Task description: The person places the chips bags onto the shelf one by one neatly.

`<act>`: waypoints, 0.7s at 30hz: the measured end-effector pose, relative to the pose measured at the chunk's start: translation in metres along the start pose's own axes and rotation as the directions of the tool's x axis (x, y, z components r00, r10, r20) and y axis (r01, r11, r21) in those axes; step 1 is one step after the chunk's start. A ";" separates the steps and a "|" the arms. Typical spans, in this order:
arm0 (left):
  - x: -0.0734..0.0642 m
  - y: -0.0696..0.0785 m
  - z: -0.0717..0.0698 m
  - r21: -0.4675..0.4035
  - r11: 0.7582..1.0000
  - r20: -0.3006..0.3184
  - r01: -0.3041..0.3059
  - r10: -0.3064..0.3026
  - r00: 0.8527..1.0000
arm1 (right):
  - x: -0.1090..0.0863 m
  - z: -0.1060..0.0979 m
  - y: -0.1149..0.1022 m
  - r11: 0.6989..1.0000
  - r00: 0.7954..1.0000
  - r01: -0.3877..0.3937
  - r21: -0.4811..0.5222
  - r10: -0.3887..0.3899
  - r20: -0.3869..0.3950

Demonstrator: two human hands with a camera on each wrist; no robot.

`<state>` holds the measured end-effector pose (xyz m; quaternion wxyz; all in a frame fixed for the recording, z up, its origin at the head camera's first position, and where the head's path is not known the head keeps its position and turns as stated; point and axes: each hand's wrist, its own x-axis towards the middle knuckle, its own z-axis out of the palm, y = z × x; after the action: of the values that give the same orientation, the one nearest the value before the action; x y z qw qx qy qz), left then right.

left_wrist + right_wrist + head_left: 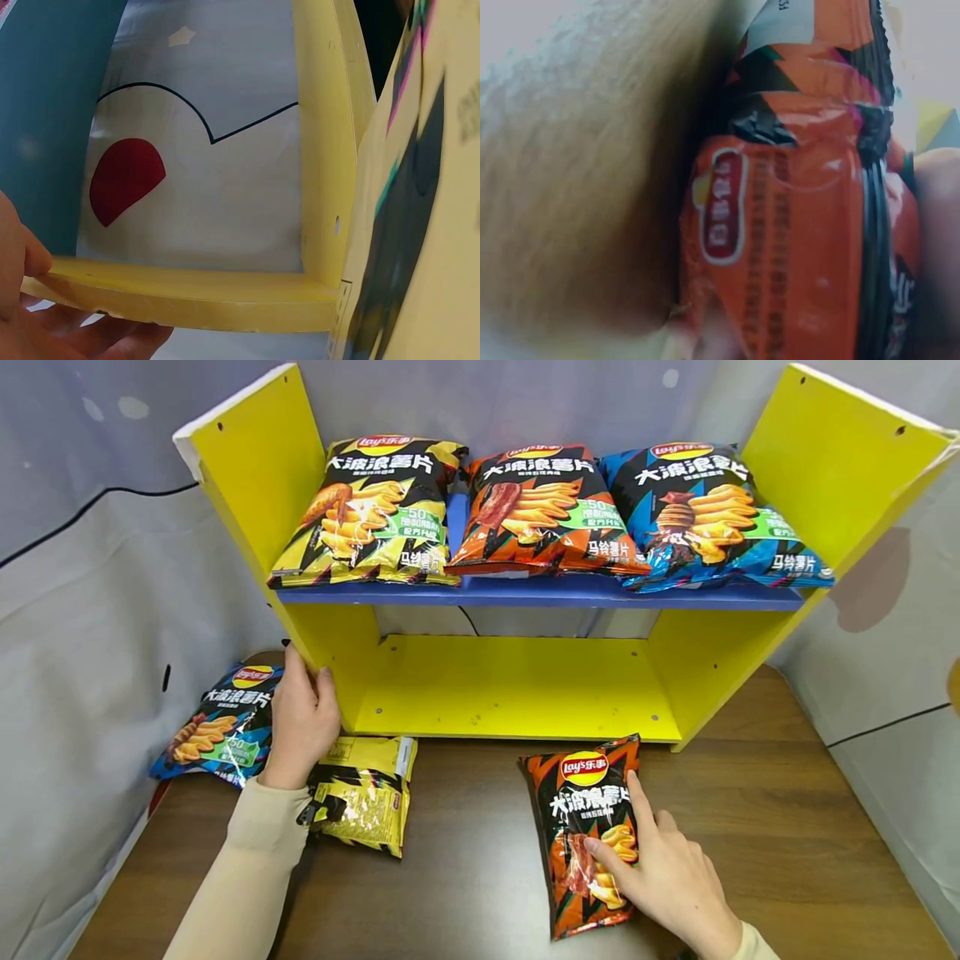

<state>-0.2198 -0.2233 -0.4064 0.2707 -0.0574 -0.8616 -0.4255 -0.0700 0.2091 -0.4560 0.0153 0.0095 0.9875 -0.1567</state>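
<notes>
Picking up the orange chip bag [566, 827] in front of the yellow rack [495, 685] seems in hand, the fingers of the right hand [675, 870] pinching it (the left hand's [302, 718] grip the rack's side), so lifting would call for a steady pinch.

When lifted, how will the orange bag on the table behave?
The orange bag shows printed chips, so it's likely light for its size. Its creased wrapper probably gives when squeezed, and its shine suggests slipperiness.

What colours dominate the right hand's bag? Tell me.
The bag is orange and black, clearest in the head view.
</notes>
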 end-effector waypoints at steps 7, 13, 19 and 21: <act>0.000 0.000 0.000 -0.004 1.000 0.004 -0.006 0.006 1.000 | 0.000 0.001 0.003 0.998 0.997 0.043 0.040 -0.040 -0.071; 0.000 0.000 0.001 0.001 1.000 0.007 -0.010 0.010 1.000 | -0.001 0.001 0.003 0.989 0.981 0.108 0.101 -0.089 -0.175; 0.000 0.001 0.000 -0.001 1.000 -0.003 -0.011 0.011 1.000 | 0.005 -0.005 0.003 0.942 0.899 0.295 0.158 -0.218 -0.379; -0.001 0.001 0.000 -0.002 1.000 -0.001 -0.011 0.011 1.000 | 0.011 -0.010 0.004 0.925 0.875 0.335 0.177 -0.237 -0.422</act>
<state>-0.2191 -0.2229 -0.4061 0.2735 -0.0620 -0.8608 -0.4247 -0.0811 0.2163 -0.4477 -0.2079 -0.1046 0.9336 -0.2724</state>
